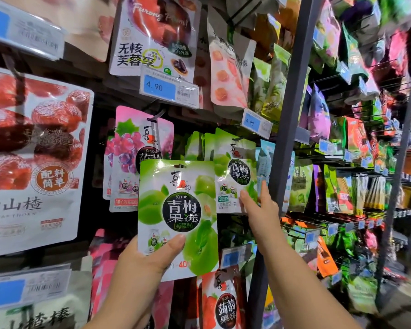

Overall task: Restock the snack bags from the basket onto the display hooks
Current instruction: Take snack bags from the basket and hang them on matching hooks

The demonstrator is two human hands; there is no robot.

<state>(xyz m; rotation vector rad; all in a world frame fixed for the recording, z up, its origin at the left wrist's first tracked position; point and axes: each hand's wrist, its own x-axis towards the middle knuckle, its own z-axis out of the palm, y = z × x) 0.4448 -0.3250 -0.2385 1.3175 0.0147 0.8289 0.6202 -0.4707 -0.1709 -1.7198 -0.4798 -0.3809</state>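
Obs. The left hand (147,264) grips a green plum jelly bag (178,217) at its lower left corner. The thumb lies flat across the front; the other fingers are behind the bag, hidden. The bag is upright, print facing out, with its hang hole (179,166) at 12 o'clock. Judged reason: a low grip leaves the hole free to meet a hook.

The right hand (259,210), at 3 o'clock from the held bag, reaches up to the hanging green bags (235,172) of the same print, which sit at 2 o'clock. Its thumb rests on the front bag's lower right part. The index finger (263,187) is straight, pointing to 12 along the bag's right edge. The fingers are relaxed and a little spread, not curled round anything seen; whether any lie behind the pack, cannot tell. Judged reason: steadying the row so the new bag can join it.

The hook (234,139) carrying that row barely shows, a dark wire at the front bag's top. Purple grape bags (138,148) hang at 11 o'clock, partly behind the held bag. The basket is not in view.

Step judged: held bag not yet hung.
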